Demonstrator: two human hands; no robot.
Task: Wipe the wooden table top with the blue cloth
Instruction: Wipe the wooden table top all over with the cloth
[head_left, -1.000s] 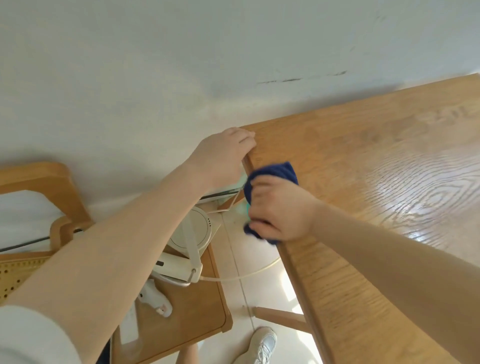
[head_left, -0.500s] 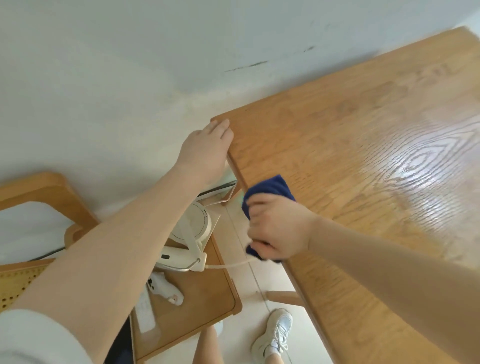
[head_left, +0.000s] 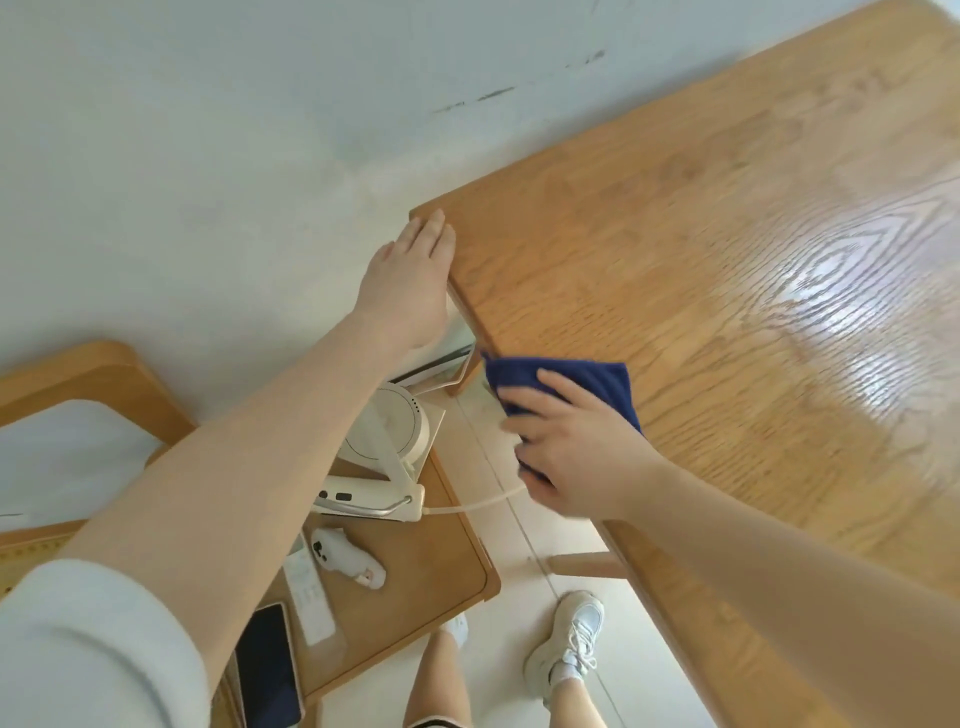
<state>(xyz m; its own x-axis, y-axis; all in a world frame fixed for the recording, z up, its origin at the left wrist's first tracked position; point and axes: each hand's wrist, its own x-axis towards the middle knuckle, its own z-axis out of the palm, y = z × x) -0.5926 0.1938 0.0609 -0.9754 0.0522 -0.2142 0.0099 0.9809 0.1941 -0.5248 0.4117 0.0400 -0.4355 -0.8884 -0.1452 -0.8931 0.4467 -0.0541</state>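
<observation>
Nearest along the tabletop (head_left: 727, 291) edge, the right hand (head_left: 576, 457) grips the blue cloth (head_left: 587, 382), fingers curled over it (its lower part wraps over the edge). Farther along that edge, near the tabletop's corner, the left hand (head_left: 410, 280) rests with straight fingers against the side.

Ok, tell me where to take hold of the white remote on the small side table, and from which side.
Grip the white remote across its long edges near the middle, coming from above. It lies flat, with the dark phone close on one side and a white controller on the other, so a sideways approach looks crowded.
</observation>
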